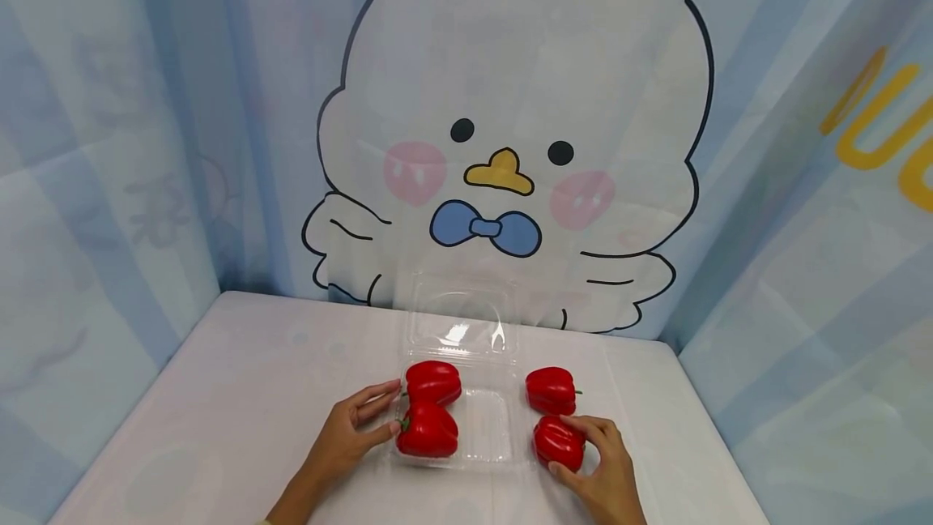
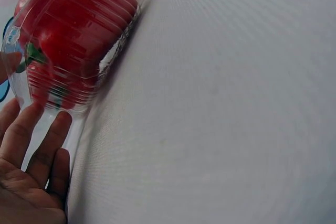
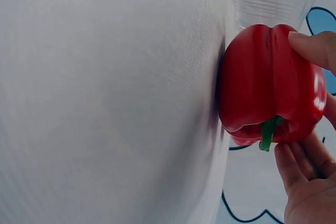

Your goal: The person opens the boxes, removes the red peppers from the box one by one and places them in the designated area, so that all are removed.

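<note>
In the head view, a clear plastic clamshell box (image 1: 487, 425) lies with its lid raised at the back. Two red bell peppers (image 1: 428, 430) sit in its left half, one behind the other. At the box's left side, my left hand (image 1: 344, 433) touches the wall with fairly straight fingers and thumb. My right hand (image 1: 607, 468) grips a red bell pepper (image 1: 559, 442) to the right of the box, thumb on the near side and fingers on the far side. The right wrist view shows this pepper's green stem (image 3: 268, 132). It appears to rest on the table.
Another red bell pepper (image 1: 551, 390) lies just behind the gripped one. The clear lid (image 1: 462, 322) stands up near the back wall. A pale cloth covers the table (image 1: 270, 379), and curtains with a cartoon bird (image 1: 510, 63) enclose it on three sides.
</note>
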Tool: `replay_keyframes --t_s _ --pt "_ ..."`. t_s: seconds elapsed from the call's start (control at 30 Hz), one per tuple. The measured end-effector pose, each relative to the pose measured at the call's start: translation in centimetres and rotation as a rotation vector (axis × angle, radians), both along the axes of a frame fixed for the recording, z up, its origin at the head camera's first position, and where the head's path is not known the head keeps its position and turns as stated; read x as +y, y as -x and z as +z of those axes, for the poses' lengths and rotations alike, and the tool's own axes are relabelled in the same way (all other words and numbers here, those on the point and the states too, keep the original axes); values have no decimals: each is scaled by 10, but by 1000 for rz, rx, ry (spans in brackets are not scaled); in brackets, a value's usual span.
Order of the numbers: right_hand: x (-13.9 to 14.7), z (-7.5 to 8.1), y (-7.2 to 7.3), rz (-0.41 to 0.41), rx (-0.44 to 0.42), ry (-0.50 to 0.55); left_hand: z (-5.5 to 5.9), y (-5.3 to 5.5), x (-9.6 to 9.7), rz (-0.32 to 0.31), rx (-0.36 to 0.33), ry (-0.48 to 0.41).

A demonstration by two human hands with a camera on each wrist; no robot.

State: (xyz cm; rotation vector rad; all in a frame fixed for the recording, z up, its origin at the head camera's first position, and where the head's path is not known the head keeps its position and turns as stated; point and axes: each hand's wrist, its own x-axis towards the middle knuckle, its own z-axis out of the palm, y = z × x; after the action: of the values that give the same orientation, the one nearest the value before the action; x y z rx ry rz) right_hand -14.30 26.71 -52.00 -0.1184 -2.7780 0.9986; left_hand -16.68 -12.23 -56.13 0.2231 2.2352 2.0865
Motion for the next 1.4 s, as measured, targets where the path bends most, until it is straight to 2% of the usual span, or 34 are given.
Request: replay_keyframes --t_s 0.23,0.47,0.7,1.0,1.4 --pt "-1 1 0 0 5 1 -1 0 2 18 -26 1" --pt "-3 5 2 1 15 2 0 -1 1 6 -1 17" --pt "-11 13 3 -11 38 23 0 -1 1 9 -12 8" --pt "-24 26 5 28 174 46 -1 0 2 18 -21 6" --pt "-45 33 5 98 196 75 -2 -1 2 32 -22 7"
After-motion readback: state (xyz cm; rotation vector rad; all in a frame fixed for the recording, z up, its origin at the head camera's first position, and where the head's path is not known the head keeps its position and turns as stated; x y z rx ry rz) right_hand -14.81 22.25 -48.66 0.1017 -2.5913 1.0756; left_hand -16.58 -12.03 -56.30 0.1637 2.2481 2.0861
